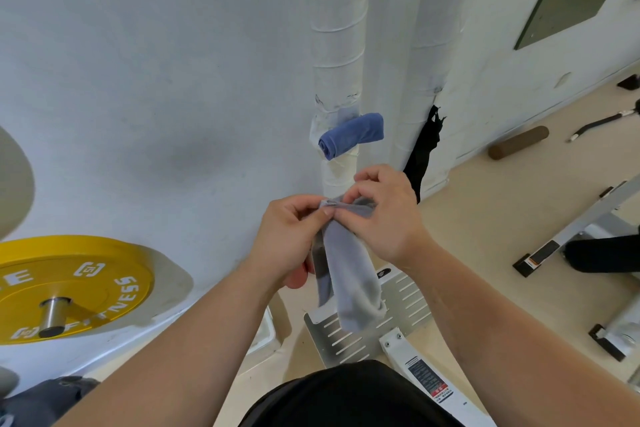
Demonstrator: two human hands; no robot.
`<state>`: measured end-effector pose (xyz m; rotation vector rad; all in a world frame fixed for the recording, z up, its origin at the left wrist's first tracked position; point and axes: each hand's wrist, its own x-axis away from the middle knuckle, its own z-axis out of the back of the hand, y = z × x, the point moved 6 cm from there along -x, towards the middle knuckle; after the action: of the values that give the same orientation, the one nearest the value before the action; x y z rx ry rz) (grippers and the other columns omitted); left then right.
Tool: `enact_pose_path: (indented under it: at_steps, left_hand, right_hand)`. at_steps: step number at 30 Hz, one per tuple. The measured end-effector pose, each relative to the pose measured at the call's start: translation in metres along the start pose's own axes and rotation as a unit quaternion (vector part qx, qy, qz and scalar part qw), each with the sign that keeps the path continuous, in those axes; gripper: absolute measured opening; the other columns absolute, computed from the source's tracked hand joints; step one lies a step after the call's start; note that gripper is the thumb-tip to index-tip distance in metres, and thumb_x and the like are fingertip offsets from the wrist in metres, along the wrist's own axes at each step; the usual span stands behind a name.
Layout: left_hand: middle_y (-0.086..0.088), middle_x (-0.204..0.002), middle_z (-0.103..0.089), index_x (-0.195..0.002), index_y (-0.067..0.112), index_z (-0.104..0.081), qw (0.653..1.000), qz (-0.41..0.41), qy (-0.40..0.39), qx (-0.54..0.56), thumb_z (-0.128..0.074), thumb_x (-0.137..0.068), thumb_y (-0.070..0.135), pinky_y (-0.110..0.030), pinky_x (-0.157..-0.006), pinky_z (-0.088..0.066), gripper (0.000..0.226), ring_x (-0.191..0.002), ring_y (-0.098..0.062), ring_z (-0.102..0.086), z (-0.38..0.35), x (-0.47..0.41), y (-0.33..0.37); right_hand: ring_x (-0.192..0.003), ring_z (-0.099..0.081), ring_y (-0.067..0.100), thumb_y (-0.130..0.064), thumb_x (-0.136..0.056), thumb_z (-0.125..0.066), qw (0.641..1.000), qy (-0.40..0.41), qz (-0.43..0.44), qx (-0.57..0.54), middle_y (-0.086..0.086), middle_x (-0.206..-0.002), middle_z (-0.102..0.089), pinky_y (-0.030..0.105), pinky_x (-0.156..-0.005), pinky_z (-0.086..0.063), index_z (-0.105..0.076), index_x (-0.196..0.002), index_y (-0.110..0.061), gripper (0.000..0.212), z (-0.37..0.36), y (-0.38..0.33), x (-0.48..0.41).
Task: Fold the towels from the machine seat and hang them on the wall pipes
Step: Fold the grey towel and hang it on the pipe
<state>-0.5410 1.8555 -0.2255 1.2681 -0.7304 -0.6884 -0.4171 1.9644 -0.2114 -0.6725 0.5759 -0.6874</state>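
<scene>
A grey towel point(349, 274) hangs folded lengthwise in front of me. My left hand point(287, 236) pinches its top edge, and my right hand point(384, 215) pinches the same edge right beside it. The two hands touch at the fingertips. Behind them stand the white wrapped wall pipes point(337, 45). A rolled blue towel point(351, 135) is wedged across the left pipe, a little above my hands. A black cloth point(424, 149) hangs beside the right pipe.
A yellow weight plate point(69, 288) on a bar sits at the lower left. A white slotted machine plate point(363, 333) lies below the towel. A bench frame point(568, 246) and a brown foam roller point(517, 142) are on the floor at the right.
</scene>
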Motion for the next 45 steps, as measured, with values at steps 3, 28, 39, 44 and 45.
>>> enact_pose_path:
  at_steps: [3,28,39,44,45]
  left_hand:
    - [0.0,-0.077,-0.071,-0.091,0.008,-0.075,1.0,-0.001,0.02,0.023,-0.06,-0.098,0.008,-0.034,-0.072,-0.052,0.016,-0.071,-0.011,-0.06,0.007,-0.003,0.002]
    - [-0.009,-0.093,-0.07,-0.116,0.035,-0.068,0.997,-0.01,-0.045,-0.058,-0.06,-0.087,-0.002,-0.028,-0.076,-0.054,0.048,-0.081,-0.02,-0.064,0.036,-0.025,0.027]
    - [0.016,-0.119,-0.061,-0.127,0.06,-0.039,0.913,-0.097,-0.295,-0.266,-0.069,-0.094,0.026,-0.03,-0.089,-0.056,0.056,-0.102,-0.008,-0.065,-0.018,-0.015,0.074]
    - [0.015,-0.106,-0.065,-0.105,0.042,-0.054,0.886,-0.137,-0.279,-0.343,-0.064,-0.093,0.018,-0.027,-0.084,-0.052,0.029,-0.096,-0.013,-0.061,-0.024,-0.02,0.082]
    - [0.02,-0.103,-0.064,-0.098,0.04,-0.058,0.883,-0.139,-0.28,-0.349,-0.062,-0.092,0.015,-0.024,-0.082,-0.049,0.026,-0.094,-0.008,-0.059,-0.026,-0.021,0.083]
  right_hand:
    - [-0.128,-0.036,0.016,-0.052,-0.08,-0.077,0.996,-0.046,0.016,0.07,-0.008,-0.134,-0.05,0.036,-0.106,-0.028,-0.066,-0.078,-0.037,0.019,0.005,0.01,-0.001]
    - [-0.085,-0.072,0.026,-0.011,-0.091,-0.07,0.96,-0.094,-0.05,-0.259,0.007,-0.086,-0.076,0.038,-0.08,-0.058,-0.049,-0.123,-0.041,0.048,0.024,0.0,-0.011]
    - [-0.072,-0.068,0.027,-0.023,-0.09,-0.072,0.949,-0.086,-0.075,-0.293,0.018,-0.079,-0.071,0.042,-0.071,-0.054,-0.039,-0.096,-0.032,0.034,0.022,0.011,-0.017]
    - [-0.069,-0.038,0.02,-0.03,-0.08,-0.077,0.943,-0.066,-0.066,-0.319,0.011,-0.072,-0.041,0.041,-0.065,-0.037,-0.037,-0.081,-0.027,0.04,0.021,0.019,-0.022]
    - [-0.068,-0.036,0.019,-0.028,-0.081,-0.077,0.947,-0.057,-0.058,-0.312,0.008,-0.071,-0.038,0.039,-0.064,-0.036,-0.037,-0.078,-0.025,0.04,0.023,0.02,-0.023]
